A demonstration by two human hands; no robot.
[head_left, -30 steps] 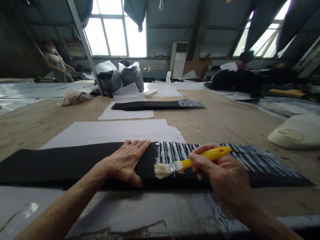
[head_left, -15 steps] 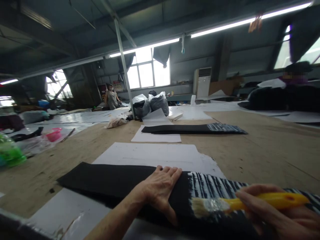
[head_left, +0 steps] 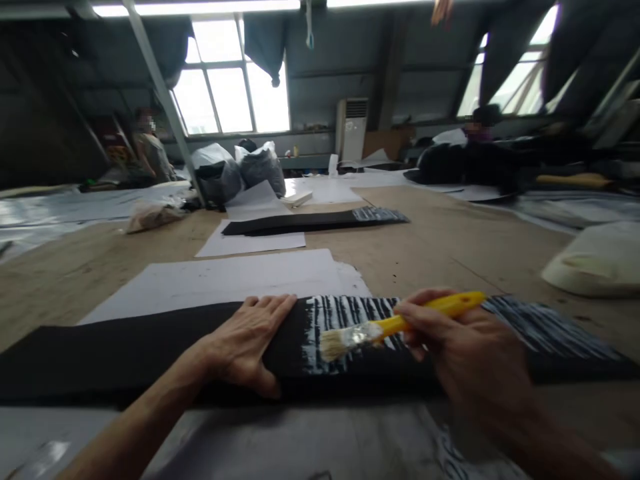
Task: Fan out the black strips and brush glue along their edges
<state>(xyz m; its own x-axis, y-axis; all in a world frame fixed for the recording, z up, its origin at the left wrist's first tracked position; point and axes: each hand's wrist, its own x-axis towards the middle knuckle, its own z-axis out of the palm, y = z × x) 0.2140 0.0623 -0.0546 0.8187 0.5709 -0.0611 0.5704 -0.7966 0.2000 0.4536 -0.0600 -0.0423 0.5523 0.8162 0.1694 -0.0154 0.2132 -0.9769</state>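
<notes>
Stretching across the near side of a brown worktable (head_left: pixel 450 247), a long black strip (head_left: pixel 125 347) carries white streaks (head_left: pixel 345 310) from its middle, past the right hand (head_left: pixel 470 350), toward its right end. From my remote post on the head camera, I see that hand angled in from the lower right, wrist low, thumb and fingers pinching the handle of a yellow-handled brush (head_left: pixel 393 325). The brush slants, its handle end rising beyond the hand, its pale bristles (head_left: pixel 333 345) down among the leftmost streaks; I cannot tell how firmly they press. The far fingers of that hand curl partly out of my sight.

The left hand (head_left: pixel 245 347) lies palm down on the bare black part, just left of the streaks, its forearm reaching up from the lower left. Its four fingers lie flat and close together, pointing away, while the thumb spreads toward the near edge.

Beyond the strip lies a white sheet (head_left: pixel 240 273), then a second black strip (head_left: pixel 300 221) with a streaked right end. A cream bundle (head_left: pixel 595 263) sits at right; plastic bags (head_left: pixel 263 167) stand beside a slanting pole (head_left: pixel 160 93). One person (head_left: pixel 156 159) is in the left background, another in dark clothing (head_left: pixel 480 157) in the right.
</notes>
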